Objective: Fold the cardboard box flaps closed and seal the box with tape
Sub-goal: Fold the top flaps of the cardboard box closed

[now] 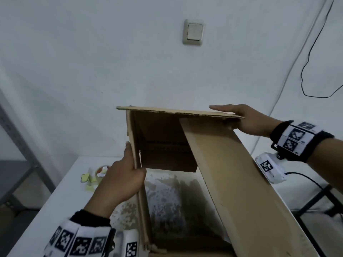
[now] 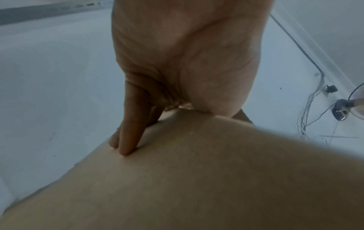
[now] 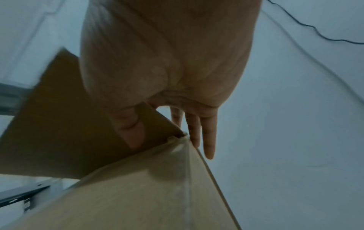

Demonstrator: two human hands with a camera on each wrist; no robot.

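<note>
I hold a brown cardboard box (image 1: 232,173) tilted up off the white table (image 1: 55,201), its open end facing me; the stained tabletop shows through it. My left hand (image 1: 120,179) grips the box's left wall, thumb inside and fingers outside; the left wrist view shows those fingers (image 2: 128,137) pressed on the outer cardboard (image 2: 197,179). My right hand (image 1: 246,121) pinches the far right corner at the top flap (image 1: 176,111), fingers laid straight on top. In the right wrist view the thumb (image 3: 132,129) lies against the flap's inside. A tape roll (image 1: 101,171) lies on the table at left.
Yellow paper scraps (image 1: 89,180) lie beside the tape roll. A white wall with a light switch (image 1: 194,32) and a hanging black cable (image 1: 306,71) is close behind. A grey metal rack (image 1: 22,145) stands left, a black frame (image 1: 315,201) right.
</note>
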